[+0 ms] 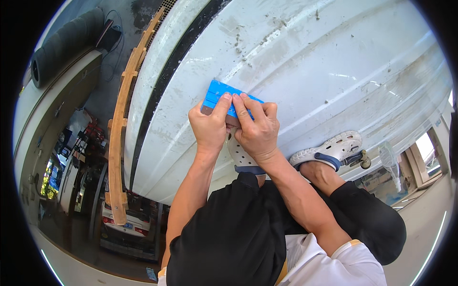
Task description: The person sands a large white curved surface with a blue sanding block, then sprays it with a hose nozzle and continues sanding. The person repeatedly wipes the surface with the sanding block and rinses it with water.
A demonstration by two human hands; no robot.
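Observation:
Both my hands grip a flat blue squeegee (219, 89) with a brown edge strip, held at a slant against a white ribbed vehicle roof (305, 90). My left hand (210, 125) pinches its left end, thumb on top. At its right part, my right hand (260, 127) presses with thumb and fingers; the fingers beneath are hidden. Grey dirt smears and specks mark the roof around and beyond the squeegee. Just behind my hands is one white clog (240, 151), partly covered by them. The other white clog (331, 147), with a blue strap, stands to the right.
A clear spray bottle (390, 161) lies right of my foot, by a metal fitting (364, 161). Along the left runs a black strip (161, 88), then a wooden frame (118, 148). Far below are a white car (126, 220) and a dark ribbed roll (67, 43).

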